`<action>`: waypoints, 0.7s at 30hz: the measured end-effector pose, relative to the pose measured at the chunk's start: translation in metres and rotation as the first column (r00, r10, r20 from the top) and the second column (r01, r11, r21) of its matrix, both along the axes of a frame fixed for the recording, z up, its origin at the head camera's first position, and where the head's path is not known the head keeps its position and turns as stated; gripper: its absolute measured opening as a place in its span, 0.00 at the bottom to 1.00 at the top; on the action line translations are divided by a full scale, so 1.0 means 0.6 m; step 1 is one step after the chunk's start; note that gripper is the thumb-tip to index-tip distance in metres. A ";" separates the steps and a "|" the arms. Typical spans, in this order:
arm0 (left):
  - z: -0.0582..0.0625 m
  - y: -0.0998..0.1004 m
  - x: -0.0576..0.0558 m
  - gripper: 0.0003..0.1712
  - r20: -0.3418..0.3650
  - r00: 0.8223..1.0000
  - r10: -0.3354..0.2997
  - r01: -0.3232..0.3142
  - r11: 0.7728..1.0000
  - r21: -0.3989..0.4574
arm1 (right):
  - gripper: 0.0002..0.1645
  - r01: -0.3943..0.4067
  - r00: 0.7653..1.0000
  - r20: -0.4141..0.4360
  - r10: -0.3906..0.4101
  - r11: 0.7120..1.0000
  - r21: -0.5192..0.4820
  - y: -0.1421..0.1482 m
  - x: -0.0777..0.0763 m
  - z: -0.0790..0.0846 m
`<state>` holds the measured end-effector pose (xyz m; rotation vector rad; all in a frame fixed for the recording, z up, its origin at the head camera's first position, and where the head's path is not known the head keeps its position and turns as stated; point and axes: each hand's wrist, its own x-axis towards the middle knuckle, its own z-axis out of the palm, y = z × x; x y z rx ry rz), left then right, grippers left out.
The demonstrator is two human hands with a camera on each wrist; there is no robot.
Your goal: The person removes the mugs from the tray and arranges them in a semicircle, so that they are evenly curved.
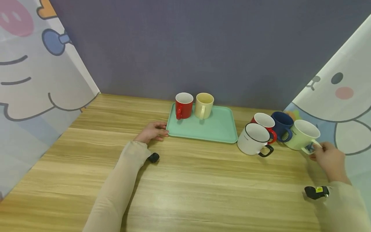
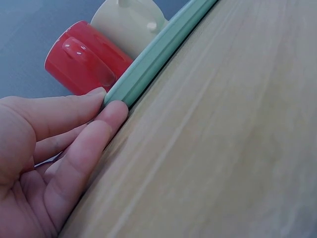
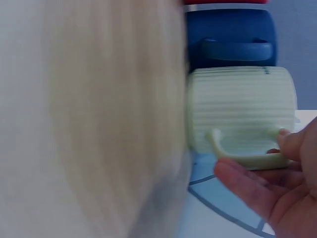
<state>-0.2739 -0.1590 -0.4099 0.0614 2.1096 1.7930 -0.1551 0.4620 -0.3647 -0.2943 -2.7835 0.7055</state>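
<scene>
A mint-green tray (image 1: 214,127) lies on the wooden table, carrying a red mug (image 1: 185,108) and a cream mug (image 1: 205,106) near its back left. At the tray's left front corner, my left hand (image 1: 152,131) pinches the rim between thumb and fingers, seen close in the left wrist view. On the far right, my right hand (image 1: 330,159) holds the handle of a pale green ribbed mug (image 3: 242,109). That mug stands upright or nearly so; whether its base touches the table I cannot tell.
Left of the pale green mug are a navy mug (image 1: 281,124), a red mug with white inside (image 1: 264,119) and a white mug with black rim (image 1: 252,143), standing close together. A grey panel (image 1: 188,48) rises behind, with cartoon-printed cloth (image 1: 347,96) on both sides.
</scene>
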 end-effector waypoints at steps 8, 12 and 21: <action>0.003 0.000 0.004 0.35 -0.003 1.000 -0.013 0.013 1.000 -0.013 | 0.30 0.036 0.991 0.130 -0.031 0.999 -0.035 0.005 -0.001 0.018; 0.002 0.001 0.005 0.34 -0.004 1.000 -0.012 0.012 1.000 -0.016 | 0.34 0.098 0.985 0.147 -0.094 0.995 -0.016 0.005 0.001 0.023; -0.001 0.001 0.002 0.34 -0.012 1.000 -0.003 0.003 1.000 -0.006 | 0.37 0.162 0.985 0.071 -0.159 0.986 -0.031 -0.009 0.013 0.033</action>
